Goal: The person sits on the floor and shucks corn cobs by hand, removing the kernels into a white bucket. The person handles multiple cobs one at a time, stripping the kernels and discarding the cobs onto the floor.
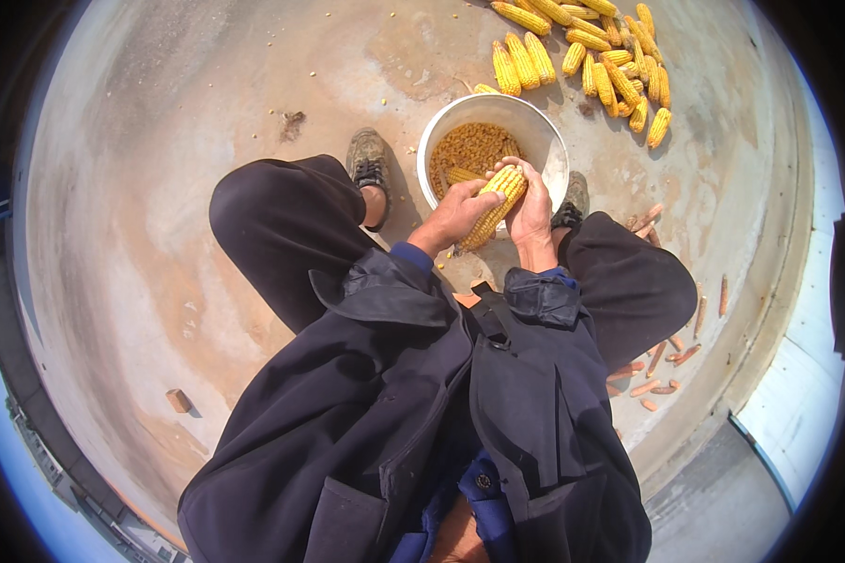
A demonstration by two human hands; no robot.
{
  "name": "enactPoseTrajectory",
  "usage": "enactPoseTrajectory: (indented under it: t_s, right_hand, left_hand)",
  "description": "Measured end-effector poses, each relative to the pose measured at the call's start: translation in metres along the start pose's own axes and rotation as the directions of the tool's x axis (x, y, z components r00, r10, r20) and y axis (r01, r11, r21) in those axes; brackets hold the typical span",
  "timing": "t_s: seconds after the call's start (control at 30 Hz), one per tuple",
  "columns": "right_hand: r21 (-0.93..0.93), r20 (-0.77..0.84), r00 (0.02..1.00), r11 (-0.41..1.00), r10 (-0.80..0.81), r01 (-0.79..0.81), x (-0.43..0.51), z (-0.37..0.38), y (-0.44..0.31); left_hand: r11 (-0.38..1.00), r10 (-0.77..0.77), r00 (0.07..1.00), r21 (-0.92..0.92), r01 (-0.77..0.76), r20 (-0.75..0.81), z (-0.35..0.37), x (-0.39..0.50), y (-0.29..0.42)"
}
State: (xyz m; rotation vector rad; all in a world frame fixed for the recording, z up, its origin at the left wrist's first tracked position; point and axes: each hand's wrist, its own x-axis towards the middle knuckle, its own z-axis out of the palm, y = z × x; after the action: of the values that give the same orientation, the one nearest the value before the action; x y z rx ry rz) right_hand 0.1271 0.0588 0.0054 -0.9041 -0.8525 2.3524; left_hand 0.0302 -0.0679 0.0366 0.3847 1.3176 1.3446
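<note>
Both my hands grip one yellow ear of corn (494, 208), held at a slant over the near rim of a white bucket (551, 144). My left hand (454, 217) lies along its left side, with the thumb pressed on the kernels. On the other side my right hand (533, 211) wraps the upper end, its fingertips partly hidden behind the ear. Loose corn kernels (475, 143) cover the bucket's bottom. Another ear (462, 175) rests on them inside, partly hidden by my hands.
A pile of husked corn ears (616, 70) lies beyond the bucket to the right, with three ears (522, 62) side by side nearer it. Bare cobs (686, 354) are scattered right of my right knee. My shoes (368, 158) flank the bucket. A small brick piece (179, 401) sits far left on the concrete.
</note>
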Motion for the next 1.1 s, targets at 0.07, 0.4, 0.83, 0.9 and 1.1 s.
enactPoseTrajectory:
  t_s: [0.07, 0.4, 0.83, 0.9, 1.1]
  right_hand:
    - [0.135, 0.141, 0.990, 0.990, 0.019, -0.038, -0.002, 0.000, -0.004]
    - [0.063, 0.026, 1.000, 0.998, 0.017, -0.019, 0.002, 0.001, 0.002]
    - [0.174, -0.071, 0.992, 0.980, 0.108, -0.094, 0.003, -0.008, 0.003]
    - [0.294, 0.059, 0.994, 0.950, 0.092, -0.106, 0.001, -0.005, -0.002]
    - [0.083, 0.010, 1.000, 0.996, 0.019, -0.020, 0.003, 0.000, -0.001]
  left_hand:
    - [0.994, -0.072, 0.997, -0.084, 0.073, 0.015, -0.003, -0.002, 0.006]
    - [0.997, -0.066, 0.998, -0.047, 0.066, -0.001, 0.002, 0.002, 0.004]
    - [0.998, 0.005, 1.000, 0.057, -0.006, 0.022, 0.001, 0.007, -0.007]
    - [0.999, -0.044, 0.999, -0.013, 0.044, 0.022, -0.002, 0.006, -0.002]
    - [0.995, -0.070, 0.997, -0.074, 0.072, 0.020, -0.001, 0.004, 0.004]
